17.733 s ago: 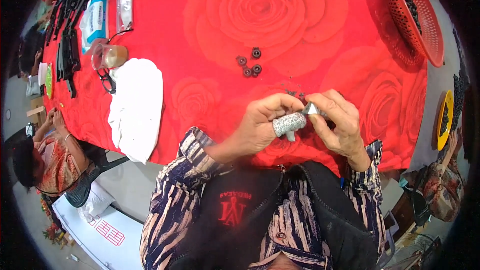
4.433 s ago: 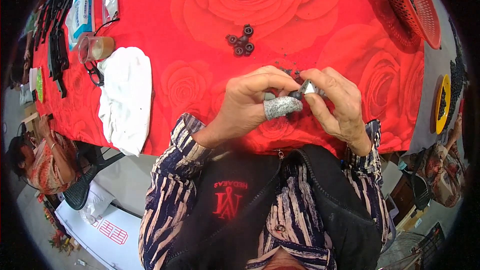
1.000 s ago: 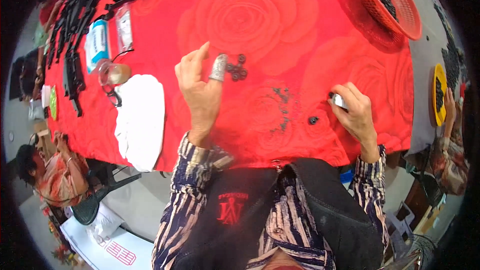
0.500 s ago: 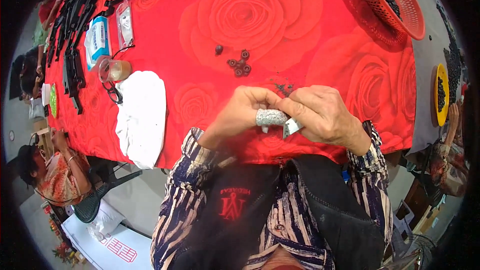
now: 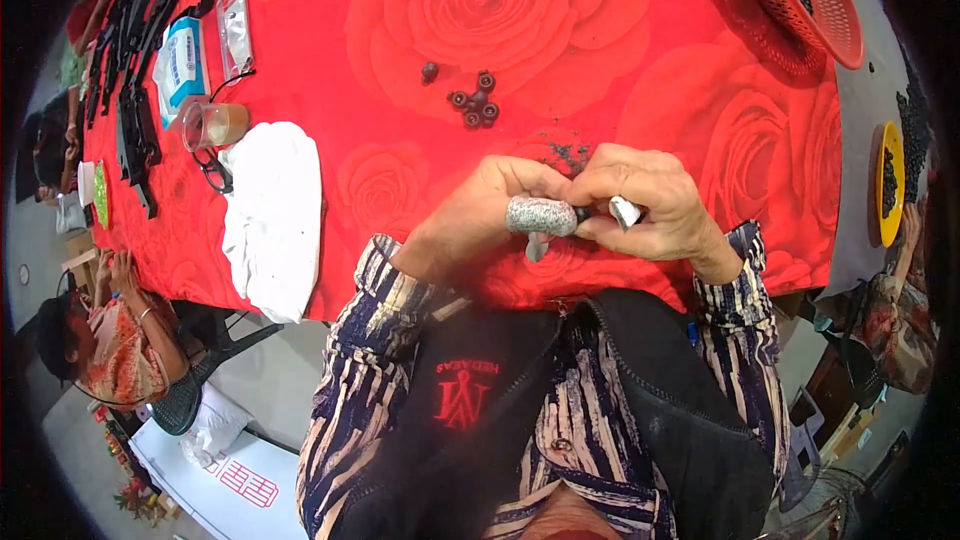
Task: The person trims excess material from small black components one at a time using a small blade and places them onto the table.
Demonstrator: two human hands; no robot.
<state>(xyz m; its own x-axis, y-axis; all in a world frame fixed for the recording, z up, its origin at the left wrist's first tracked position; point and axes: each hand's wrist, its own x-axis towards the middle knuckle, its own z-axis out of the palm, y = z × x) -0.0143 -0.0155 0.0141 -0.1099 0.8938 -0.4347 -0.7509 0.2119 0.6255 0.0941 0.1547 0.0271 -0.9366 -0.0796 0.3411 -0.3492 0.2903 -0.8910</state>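
Observation:
My left hand [image 5: 480, 205] is closed, with a grey knitted finger sleeve [image 5: 540, 215] around one finger. A small dark round part [image 5: 582, 213] shows just past the sleeve, pinched at the left fingertips and mostly hidden. Touching it from the other side, my right hand [image 5: 645, 202] is closed around a small metal blade [image 5: 627, 212], whose bright end sticks out between the fingers. Beyond the hands, black crumbs [image 5: 568, 152] are scattered on the cloth. Farther off sit several dark round parts [image 5: 478, 100] in a cluster, with a single one [image 5: 430, 72] to their left.
A white cloth [image 5: 272, 225], glasses [image 5: 214, 172], a cup [image 5: 215, 126], a tissue pack [image 5: 182, 70] and long black parts [image 5: 135, 135] lie left. A red basket [image 5: 820, 15] stands far right, a yellow plate [image 5: 890, 185] beyond. People sit at both sides.
My right hand has turned, and the blade has swung from pointing down-left to sticking out between its fingers. The dark part now shows between the hands. The whole view has shifted slightly.

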